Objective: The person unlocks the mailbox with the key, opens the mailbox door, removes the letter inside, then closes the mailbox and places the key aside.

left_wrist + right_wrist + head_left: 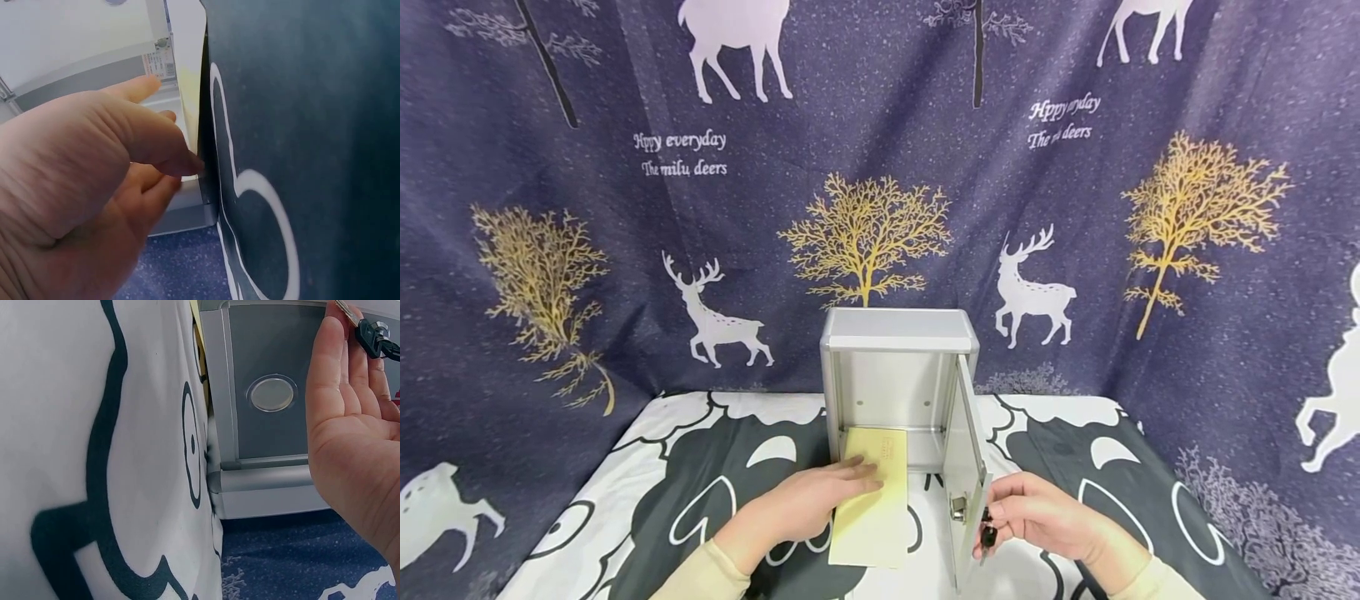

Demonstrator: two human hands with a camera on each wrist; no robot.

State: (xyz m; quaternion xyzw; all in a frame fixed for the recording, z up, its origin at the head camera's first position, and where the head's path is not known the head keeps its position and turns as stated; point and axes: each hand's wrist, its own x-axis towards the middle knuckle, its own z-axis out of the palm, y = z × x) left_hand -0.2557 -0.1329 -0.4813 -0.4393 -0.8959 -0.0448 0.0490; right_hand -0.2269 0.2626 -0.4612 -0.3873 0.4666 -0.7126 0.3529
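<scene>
In the head view, my left hand (820,500) reaches over a yellow envelope (868,529) with its fingers laid nearly straight across the paper. The envelope's far end lies inside a grey metal box (898,325) and its near end sticks out of the front. From the left wrist view, my left thumb is close to the envelope's edge (190,94). My right hand (1033,512) is at the free edge of the box's open door (958,450) and pinches a black-headed key there. A second key (369,337) hangs against the right fingers in the right wrist view.
The box door is swung toward me on the right, with a metal latch (958,508) on its inner face. Black-and-white patterned cloth (790,417) covers the surface under the box. A dark blue curtain (865,150) with deer and trees hangs behind.
</scene>
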